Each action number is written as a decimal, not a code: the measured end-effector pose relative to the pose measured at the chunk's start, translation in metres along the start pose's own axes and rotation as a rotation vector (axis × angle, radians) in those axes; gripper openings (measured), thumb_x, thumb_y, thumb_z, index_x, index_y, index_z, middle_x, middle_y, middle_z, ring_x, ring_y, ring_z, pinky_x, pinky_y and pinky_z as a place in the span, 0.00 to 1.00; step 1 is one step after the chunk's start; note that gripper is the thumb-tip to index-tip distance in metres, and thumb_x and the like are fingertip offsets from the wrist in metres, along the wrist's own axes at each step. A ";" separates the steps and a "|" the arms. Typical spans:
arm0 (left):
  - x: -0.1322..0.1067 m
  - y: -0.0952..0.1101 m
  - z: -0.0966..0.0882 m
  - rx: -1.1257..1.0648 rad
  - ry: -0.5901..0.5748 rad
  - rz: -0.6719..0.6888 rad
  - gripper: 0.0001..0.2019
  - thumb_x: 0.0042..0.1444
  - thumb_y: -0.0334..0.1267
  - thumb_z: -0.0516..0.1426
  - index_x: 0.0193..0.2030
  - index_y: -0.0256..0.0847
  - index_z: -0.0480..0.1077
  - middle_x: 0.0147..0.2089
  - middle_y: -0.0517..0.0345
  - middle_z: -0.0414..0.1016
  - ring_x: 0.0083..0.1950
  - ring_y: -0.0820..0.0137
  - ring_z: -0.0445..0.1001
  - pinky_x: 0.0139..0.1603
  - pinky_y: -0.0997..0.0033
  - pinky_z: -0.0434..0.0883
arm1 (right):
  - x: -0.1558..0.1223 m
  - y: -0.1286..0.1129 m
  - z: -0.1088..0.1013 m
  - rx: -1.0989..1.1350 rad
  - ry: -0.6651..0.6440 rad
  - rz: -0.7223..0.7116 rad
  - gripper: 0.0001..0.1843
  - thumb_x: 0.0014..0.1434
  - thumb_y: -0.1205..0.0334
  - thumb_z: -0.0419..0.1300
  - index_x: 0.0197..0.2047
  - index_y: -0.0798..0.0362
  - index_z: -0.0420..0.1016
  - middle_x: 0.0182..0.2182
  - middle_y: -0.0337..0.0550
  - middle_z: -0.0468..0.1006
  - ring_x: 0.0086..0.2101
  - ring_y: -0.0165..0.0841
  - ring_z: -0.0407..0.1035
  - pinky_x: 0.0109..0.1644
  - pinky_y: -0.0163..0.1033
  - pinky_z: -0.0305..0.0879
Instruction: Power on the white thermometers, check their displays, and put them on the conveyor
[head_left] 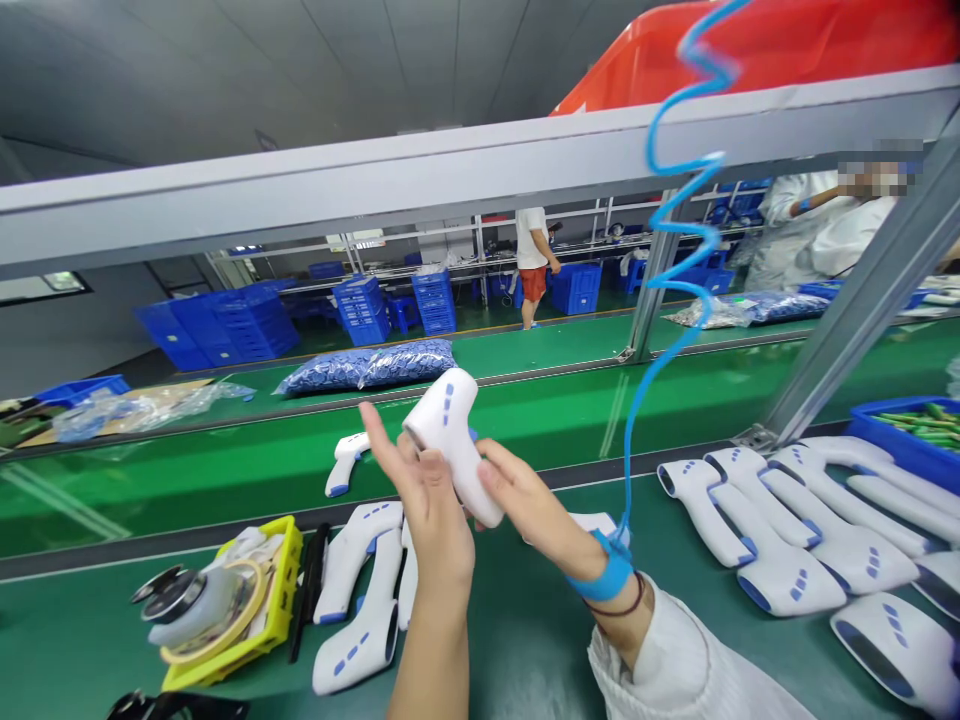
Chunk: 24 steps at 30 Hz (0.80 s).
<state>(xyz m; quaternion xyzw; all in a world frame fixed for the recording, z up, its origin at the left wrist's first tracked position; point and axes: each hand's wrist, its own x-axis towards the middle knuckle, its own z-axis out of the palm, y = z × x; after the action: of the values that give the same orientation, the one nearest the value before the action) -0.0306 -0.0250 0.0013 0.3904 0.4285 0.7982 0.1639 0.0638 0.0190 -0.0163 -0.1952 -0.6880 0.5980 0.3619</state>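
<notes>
Blue-dashed thermometer housing [450, 440] between left hand [429, 505], right hand [525, 505]

Housing [454, 445]: smooth, glossy white plastic. Belt below it [97, 620]: smooth, satin green. Rail beyond it [375, 185]: matt grey metal.

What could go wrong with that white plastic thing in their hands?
It might slip. The white plastic handheld device is held up in the air between the left hand and the right hand, so a drop could crack it on the green conveyor belt. The curly blue cord from the blue wrist strap could also catch on something and tug that arm, perhaps bumping the white devices lying nearby.
</notes>
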 end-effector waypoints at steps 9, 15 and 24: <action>0.009 -0.002 -0.004 0.021 -0.063 -0.114 0.21 0.61 0.49 0.57 0.57 0.43 0.66 0.55 0.50 0.71 0.58 0.64 0.71 0.59 0.63 0.66 | 0.026 0.041 -0.058 0.196 0.136 0.262 0.21 0.55 0.46 0.59 0.43 0.55 0.68 0.30 0.43 0.76 0.19 0.24 0.63 0.22 0.32 0.58; 0.011 0.001 -0.010 0.062 -0.146 -0.164 0.14 0.57 0.40 0.60 0.50 0.41 0.71 0.38 0.58 0.73 0.47 0.68 0.75 0.53 0.69 0.69 | 0.025 0.088 -0.097 -0.186 0.361 0.305 0.20 0.54 0.55 0.61 0.47 0.57 0.73 0.35 0.49 0.76 0.26 0.29 0.68 0.31 0.38 0.67; 0.013 0.011 -0.016 0.221 -0.345 -0.194 0.17 0.64 0.47 0.51 0.54 0.43 0.70 0.25 0.66 0.66 0.31 0.71 0.73 0.43 0.68 0.71 | -0.027 0.081 -0.074 -0.870 -0.156 0.211 0.39 0.32 0.68 0.76 0.52 0.51 0.77 0.53 0.52 0.68 0.56 0.53 0.61 0.62 0.56 0.57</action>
<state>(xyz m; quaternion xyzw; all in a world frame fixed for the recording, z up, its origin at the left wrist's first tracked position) -0.0502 -0.0323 0.0111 0.4935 0.5146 0.6484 0.2669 0.1225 0.0670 -0.0999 -0.3525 -0.8769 0.2997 0.1303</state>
